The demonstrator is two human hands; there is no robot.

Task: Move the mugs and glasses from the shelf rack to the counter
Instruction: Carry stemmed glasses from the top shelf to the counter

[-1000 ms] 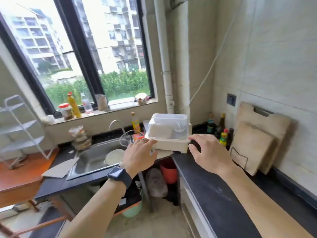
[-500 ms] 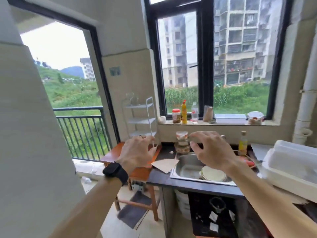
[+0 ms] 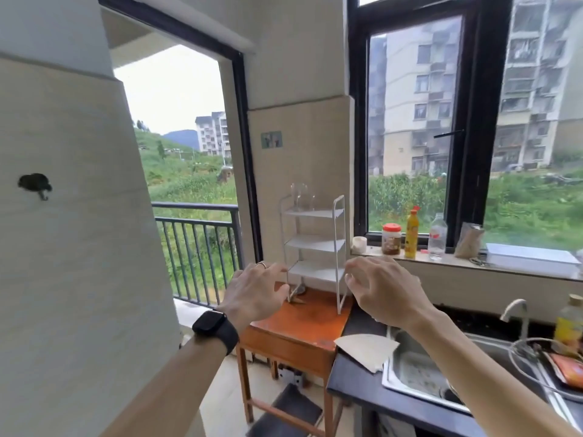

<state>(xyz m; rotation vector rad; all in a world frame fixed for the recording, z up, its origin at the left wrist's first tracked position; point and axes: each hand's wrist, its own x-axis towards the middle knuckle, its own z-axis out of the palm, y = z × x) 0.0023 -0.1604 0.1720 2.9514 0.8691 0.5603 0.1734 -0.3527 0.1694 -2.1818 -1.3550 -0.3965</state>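
I see the white wire-framed shelf rack (image 3: pixel 315 247) at frame centre, three flat tiers, standing on a glossy orange wooden table (image 3: pixel 303 323). Clear glasses (image 3: pixel 301 197) sit on its top tier, faint against the tiled wall. My left hand (image 3: pixel 255 294) and right hand (image 3: pixel 383 290) hover before the lowest tier, fingers spread, holding nothing. The dark worktop (image 3: pixel 356 383) lies lower right, beside a steel sink (image 3: pixel 419 370).

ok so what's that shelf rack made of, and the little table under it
The shelf rack looks like white-coated metal: thin tube frame, flat matte shelves. The table looks like wood with a glossy orange-brown varnish, since its top reflects light.
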